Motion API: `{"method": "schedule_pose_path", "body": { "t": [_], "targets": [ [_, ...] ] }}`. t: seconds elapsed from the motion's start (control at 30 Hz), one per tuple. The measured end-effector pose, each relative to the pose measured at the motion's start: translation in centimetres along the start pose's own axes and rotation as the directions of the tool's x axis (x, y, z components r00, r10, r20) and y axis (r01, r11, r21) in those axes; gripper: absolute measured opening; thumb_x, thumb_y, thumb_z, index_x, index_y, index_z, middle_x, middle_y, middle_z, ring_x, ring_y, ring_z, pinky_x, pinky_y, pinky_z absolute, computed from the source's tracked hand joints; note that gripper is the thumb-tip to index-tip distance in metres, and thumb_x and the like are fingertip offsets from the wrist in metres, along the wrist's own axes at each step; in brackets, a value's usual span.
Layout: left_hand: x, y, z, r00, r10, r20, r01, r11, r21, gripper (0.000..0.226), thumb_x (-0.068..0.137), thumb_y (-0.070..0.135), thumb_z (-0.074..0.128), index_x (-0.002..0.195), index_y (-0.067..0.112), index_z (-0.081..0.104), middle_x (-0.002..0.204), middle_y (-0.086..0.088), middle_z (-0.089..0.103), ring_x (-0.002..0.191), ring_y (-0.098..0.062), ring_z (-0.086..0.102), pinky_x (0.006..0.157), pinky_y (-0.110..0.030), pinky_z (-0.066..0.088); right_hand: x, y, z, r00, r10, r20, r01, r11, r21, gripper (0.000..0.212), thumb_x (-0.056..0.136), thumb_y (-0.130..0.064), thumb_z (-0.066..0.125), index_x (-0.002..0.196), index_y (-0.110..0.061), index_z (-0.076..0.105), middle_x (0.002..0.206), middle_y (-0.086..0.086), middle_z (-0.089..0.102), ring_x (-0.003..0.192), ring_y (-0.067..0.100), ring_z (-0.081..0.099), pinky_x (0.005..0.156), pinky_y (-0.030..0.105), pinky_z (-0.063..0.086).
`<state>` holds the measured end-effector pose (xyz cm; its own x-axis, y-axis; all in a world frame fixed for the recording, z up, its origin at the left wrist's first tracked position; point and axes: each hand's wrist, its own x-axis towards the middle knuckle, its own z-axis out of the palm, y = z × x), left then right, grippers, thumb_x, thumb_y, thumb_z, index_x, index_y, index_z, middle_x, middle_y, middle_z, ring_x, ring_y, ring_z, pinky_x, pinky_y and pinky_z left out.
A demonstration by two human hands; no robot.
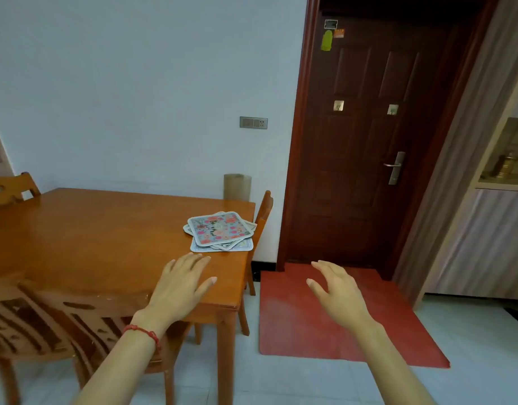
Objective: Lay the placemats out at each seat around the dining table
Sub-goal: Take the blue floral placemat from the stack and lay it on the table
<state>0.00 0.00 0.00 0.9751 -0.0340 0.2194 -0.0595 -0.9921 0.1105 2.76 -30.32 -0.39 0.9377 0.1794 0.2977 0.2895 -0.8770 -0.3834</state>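
A loose stack of floral placemats (219, 231) lies near the right end of the wooden dining table (91, 229), the top one pale blue with pink flowers. My left hand (181, 283) hovers open over the table's near right corner, just short of the stack, with a red bead bracelet on the wrist. Out past the table's right edge, my right hand (338, 293) is held open over the floor, fingers spread, holding nothing.
Wooden chairs stand at the near side (47, 325), the far left (9, 190) and the right end (262, 229). A red doormat (325, 325) lies before a dark door (368, 141). A brownish cylinder (237, 187) stands by the wall behind the table. A cabinet (485, 244) stands at right.
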Motion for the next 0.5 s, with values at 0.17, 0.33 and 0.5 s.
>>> {"method": "schedule_pose_path", "body": {
  "t": [0.17, 0.33, 0.5],
  "targets": [
    [3.1, -0.7, 1.2, 1.0, 0.003, -0.017, -0.003, 1.0, -0.013, 0.056, 0.094, 0.051, 0.028, 0.143, 0.024, 0.027, 0.15, 0.003, 0.029, 0.141, -0.014, 0.018, 0.115, -0.037, 0.015, 3.2, 1.0, 0.9, 1.0, -0.007, 0.006, 0.007, 1.0, 0.02, 0.047, 0.094, -0.037, 0.045, 0.139, -0.022, 0.039, 0.145, -0.002, 0.038, 0.136, 0.013, 0.029, 0.111, 0.03, 0.023],
    [8.3, -2.2, 2.5, 0.999, 0.006, -0.038, -0.006, 1.0, -0.007, 0.055, 0.094, 0.05, 0.029, 0.142, 0.023, 0.028, 0.15, 0.003, 0.029, 0.141, -0.015, 0.018, 0.115, -0.036, 0.016, 8.3, 1.7, 2.6, 1.0, -0.013, -0.024, 0.014, 0.999, 0.041, 0.047, 0.094, -0.036, 0.046, 0.138, -0.022, 0.04, 0.145, -0.002, 0.038, 0.136, 0.012, 0.028, 0.111, 0.029, 0.023],
    [15.3, -4.4, 4.1, 0.998, 0.02, -0.059, -0.022, 0.999, -0.044, 0.054, 0.094, 0.048, 0.033, 0.141, 0.021, 0.032, 0.148, 0.001, 0.034, 0.139, -0.017, 0.023, 0.113, -0.037, 0.017, 15.1, 2.2, 4.7, 1.0, -0.012, -0.028, 0.014, 0.999, 0.044, 0.047, 0.094, -0.035, 0.047, 0.137, -0.021, 0.041, 0.144, -0.001, 0.039, 0.136, 0.013, 0.029, 0.11, 0.028, 0.022]
  ]
}}
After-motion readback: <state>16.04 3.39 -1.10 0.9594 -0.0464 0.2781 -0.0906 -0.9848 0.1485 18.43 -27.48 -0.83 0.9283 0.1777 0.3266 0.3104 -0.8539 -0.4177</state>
